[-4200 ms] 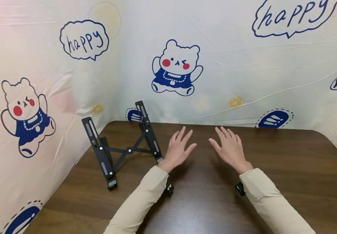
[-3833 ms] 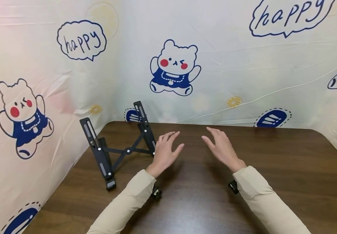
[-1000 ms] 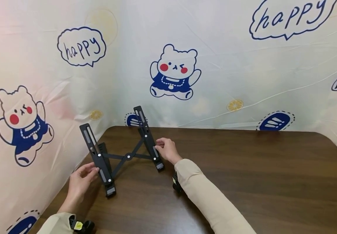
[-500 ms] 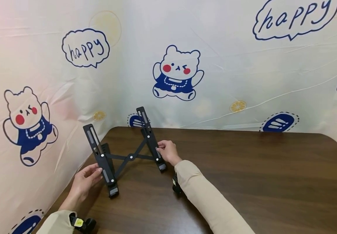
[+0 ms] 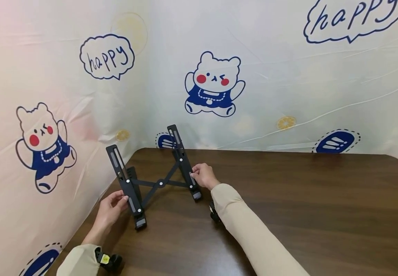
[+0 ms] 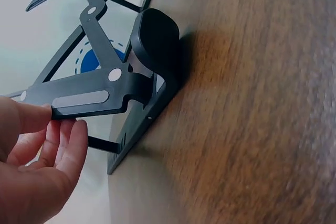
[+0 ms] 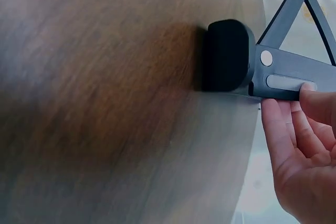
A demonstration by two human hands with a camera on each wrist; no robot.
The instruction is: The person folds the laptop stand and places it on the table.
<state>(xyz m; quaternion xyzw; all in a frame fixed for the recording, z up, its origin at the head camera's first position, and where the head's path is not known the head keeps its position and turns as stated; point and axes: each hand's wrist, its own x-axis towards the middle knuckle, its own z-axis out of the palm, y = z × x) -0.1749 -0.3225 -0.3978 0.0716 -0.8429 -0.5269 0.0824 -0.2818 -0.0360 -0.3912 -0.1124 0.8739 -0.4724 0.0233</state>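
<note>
A black folding laptop stand [image 5: 161, 183] stands spread on the left part of the table, its two slanted side rails joined by crossed bars. My left hand [image 5: 111, 209] pinches the outer edge of the left rail, thumb on top and fingers beneath. On the far side my right hand [image 5: 204, 176] pinches the right rail in the same way, near its lower end. The left wrist view shows the thumb against the rail beside a grey pad [image 6: 81, 98]. In the right wrist view the thumb lies on the end of another grey pad [image 7: 286, 82].
The dark wooden table [image 5: 288, 214] extends to the right and front of the stand. A pale printed curtain [image 5: 271, 69] with bears and speech bubbles hangs behind and along the left edge. A small black camera [image 5: 111, 262] is strapped at my left wrist.
Earlier both hands were held over the table right of the stand, fingers spread. Since then they have parted to its two rails and pinch them. Over the last second the view shifts slightly.
</note>
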